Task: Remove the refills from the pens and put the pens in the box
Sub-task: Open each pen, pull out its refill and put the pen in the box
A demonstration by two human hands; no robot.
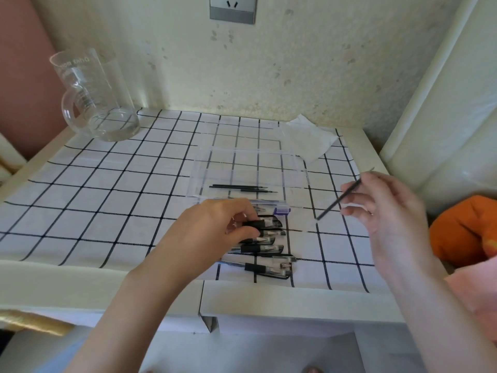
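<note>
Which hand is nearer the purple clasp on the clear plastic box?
Left. The left hand grips a black pen beside the purple clasp; the right hand holds a black refill farther right.

Pens (269,247) crowd the box's (242,165) near side (left cloth (107,184) bare).

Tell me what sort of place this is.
Probably a room in a home: a small white table under a checked cloth stands against a wall with a power socket, and a glass jug sits at its back left corner.
</note>
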